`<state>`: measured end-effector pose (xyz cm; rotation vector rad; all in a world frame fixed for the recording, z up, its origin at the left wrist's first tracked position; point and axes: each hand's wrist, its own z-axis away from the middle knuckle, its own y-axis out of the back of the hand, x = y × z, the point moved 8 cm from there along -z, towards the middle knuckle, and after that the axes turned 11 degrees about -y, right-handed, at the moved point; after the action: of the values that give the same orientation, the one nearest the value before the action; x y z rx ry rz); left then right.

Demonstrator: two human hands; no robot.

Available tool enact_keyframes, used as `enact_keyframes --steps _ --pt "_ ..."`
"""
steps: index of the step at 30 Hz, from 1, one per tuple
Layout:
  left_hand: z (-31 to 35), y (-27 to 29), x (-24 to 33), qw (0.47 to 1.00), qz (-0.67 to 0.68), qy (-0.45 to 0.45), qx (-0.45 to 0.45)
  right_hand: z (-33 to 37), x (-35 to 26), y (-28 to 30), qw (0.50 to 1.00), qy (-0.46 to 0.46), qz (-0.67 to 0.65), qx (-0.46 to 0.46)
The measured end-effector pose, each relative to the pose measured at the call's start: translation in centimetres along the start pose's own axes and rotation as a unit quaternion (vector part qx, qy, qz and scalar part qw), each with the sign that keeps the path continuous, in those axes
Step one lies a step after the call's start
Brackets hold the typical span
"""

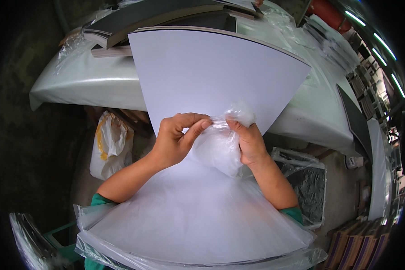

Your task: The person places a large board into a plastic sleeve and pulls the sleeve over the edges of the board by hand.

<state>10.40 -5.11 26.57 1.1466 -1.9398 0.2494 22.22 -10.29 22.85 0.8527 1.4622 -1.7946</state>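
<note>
My left hand pinches a stretched edge of thin clear plastic film between thumb and forefinger. The rest of the film is bunched in my right hand, its thumb pressed on top and a crumpled tuft sticking up beyond the fingers. Both hands are in front of a large white board, which slants from the table down toward my lap. Across my lap lies a wide sheet of clear plastic, perhaps a bag, over a pale surface. How many layers it has, I cannot tell.
The table has a pale glossy cover. Dark-faced boards are stacked at its far left. Below hangs a white plastic bag. To the right are a plastic-wrapped dark panel, a leaning dark board and cartons.
</note>
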Motion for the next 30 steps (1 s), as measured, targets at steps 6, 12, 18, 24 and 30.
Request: enact_keyframes --steps 6,12,18,24,30 --pt "-0.1 -0.5 -0.3 0.992 0.121 -0.015 -0.02 0.1 -0.2 0.3 0.999 0.025 0.018 0.014" --pt "-0.7 0.3 0.8 0.995 -0.055 -0.085 -0.015 0.6 -1.0 -1.1 0.998 0.06 -0.009 -0.034" --pt "-1.5 0.4 -2.3 0.908 0.39 0.153 0.031 1.2 -1.4 0.0 0.983 0.044 0.105 -0.144" --pt "3.1 -4.3 -0.8 0.877 0.182 0.041 -0.443 4.6 -8.0 3.8 0.983 0.05 0.124 -0.123" --pt "2.2 3.3 -5.4 0.928 0.103 -0.008 -0.358 7.7 -9.0 14.4 0.962 0.039 0.27 -0.018"
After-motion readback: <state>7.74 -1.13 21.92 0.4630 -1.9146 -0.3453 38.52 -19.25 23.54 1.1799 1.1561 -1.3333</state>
